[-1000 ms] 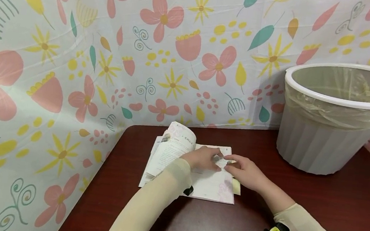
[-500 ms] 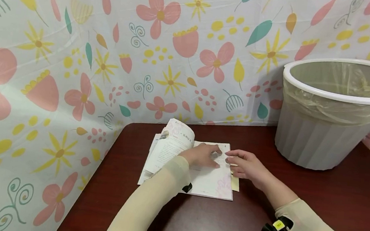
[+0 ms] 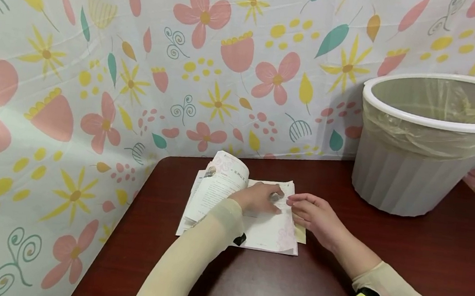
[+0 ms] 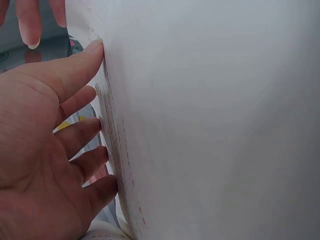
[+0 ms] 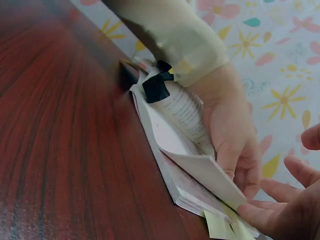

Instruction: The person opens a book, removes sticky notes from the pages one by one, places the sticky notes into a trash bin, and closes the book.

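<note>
Floral backdrop (image 3: 138, 53) | bin (image 3: 396, 181) cut off right | hands (image 3: 258, 198) partly hide open book (image 3: 262, 238)

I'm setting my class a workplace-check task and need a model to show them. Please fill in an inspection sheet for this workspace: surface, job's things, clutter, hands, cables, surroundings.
Surface: dark red-brown table, glossy.
Job's things: book open on the table, left-hand pages curling up; yellow slip sticking out from its right side.
Clutter: grey bin with a white rim and a clear liner, standing on the table to the right of the book.
Hands: left hand over the right-hand page, fingers spread; right hand at the book's right edge, fingers loosely extended.
Cables: nothing seen.
Surroundings: floral sheet behind the table and to its left.
</note>
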### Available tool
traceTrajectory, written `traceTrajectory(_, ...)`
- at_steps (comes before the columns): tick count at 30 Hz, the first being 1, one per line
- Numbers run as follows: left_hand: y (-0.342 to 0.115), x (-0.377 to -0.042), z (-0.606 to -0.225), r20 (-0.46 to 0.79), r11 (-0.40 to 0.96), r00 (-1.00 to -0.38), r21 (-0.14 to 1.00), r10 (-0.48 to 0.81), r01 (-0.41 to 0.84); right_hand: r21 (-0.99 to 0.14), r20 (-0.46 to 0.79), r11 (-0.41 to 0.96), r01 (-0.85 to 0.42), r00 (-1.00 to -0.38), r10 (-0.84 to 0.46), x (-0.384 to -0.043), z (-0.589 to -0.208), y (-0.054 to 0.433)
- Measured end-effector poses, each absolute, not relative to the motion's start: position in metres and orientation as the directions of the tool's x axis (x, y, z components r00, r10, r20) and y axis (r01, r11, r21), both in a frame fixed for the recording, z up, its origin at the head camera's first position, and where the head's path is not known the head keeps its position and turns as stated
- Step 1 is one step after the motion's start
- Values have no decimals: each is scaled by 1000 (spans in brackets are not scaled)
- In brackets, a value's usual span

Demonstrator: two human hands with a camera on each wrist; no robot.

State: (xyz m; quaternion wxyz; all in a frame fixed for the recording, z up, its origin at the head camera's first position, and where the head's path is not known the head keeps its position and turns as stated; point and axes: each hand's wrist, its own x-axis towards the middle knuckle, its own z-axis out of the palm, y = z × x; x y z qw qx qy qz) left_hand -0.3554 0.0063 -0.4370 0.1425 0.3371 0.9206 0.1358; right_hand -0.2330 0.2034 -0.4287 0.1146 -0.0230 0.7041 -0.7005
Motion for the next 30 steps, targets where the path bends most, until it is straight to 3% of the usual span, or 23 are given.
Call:
traceTrajectory(12, 6, -356, -437, -173, 732, -729, 360, 662, 579, -929, -173, -286, 234, -959, -224, -243, -444, 213)
traceTrajectory(20, 6, -356, -434, -157, 714, -721, 386, 674, 583, -920, -203, -254, 300, -916, -347, -244, -447, 209)
traceTrajectory(30, 1, -357, -433, -156, 695, -744, 517, 650, 499, -934, -241, -188, 304, -924, -296, -243, -450, 203)
